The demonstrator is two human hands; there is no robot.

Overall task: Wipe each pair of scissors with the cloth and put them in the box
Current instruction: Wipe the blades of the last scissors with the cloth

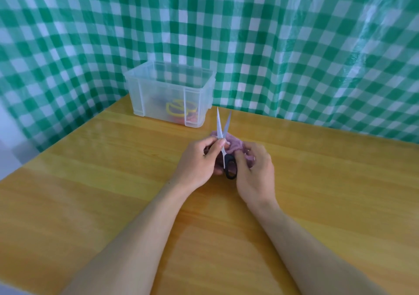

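The clear plastic box (158,90) stands beyond my left hand (197,161), which pinches the black-handled steel scissors (219,127) near the pivot, blades splayed. Light, stiff, sharp: I'd judge handles safest. My right hand (254,170) clutches the soft purple cloth (235,146) beside them.

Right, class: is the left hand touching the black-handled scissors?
Touching. The head view shows the left hand pinching a blade of the black-handled scissors between thumb and forefinger; the right hand holds the purple cloth.
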